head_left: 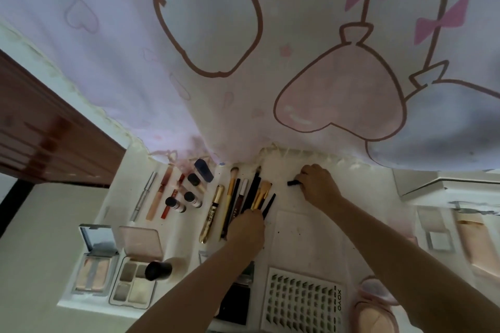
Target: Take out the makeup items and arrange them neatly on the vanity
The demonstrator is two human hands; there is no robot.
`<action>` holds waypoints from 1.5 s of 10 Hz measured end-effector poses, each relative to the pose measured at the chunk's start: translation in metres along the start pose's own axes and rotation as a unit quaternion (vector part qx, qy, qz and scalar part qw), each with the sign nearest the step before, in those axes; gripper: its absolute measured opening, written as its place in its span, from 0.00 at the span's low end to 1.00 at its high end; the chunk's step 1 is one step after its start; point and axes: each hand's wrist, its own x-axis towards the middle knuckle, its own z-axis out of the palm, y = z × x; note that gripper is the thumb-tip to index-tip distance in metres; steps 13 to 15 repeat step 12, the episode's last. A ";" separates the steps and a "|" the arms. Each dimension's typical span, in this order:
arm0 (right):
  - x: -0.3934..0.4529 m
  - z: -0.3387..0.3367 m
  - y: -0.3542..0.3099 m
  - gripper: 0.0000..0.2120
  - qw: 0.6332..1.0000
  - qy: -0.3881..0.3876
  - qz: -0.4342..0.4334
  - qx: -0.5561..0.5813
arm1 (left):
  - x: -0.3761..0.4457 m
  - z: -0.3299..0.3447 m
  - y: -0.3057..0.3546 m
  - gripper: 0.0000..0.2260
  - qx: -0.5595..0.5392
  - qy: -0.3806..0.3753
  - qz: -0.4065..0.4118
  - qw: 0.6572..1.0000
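**Lining up the brushes on the counter**

From the head camera, you are looking down at a white counter [305, 230] with lots of makeup on it. Your left hand [246, 230] is closed around the bottom ends of a bunch of brushes [257, 192], and the bunch fans out away from you. Your right hand [319, 186] is closed on a small black stick [293, 183] (too small to say what it is), well to the right of the brushes.

Much is already laid out. On the left is a row of thin tubes [159, 192] and little dark-capped bottles [190, 196]. A gold mascara [212, 213] lies just beside the brushes. Two open palettes [115, 276] sit near the front edge, with a dark-capped bottle [159, 269] lying across one. A lash tray [301, 303] and a pink puff [376, 303] are close to you on the right.

Here is what could go wrong. If your left grip lets go all at once, the brushes may roll and knock the mascara crooked. Your left arm crosses low over the front things, so a quick pull back could bump them.
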 end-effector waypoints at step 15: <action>-0.054 0.022 0.064 0.21 0.993 -0.003 0.078 -0.086 | 0.047 -0.016 0.048 0.23 0.077 0.039 0.205 0.975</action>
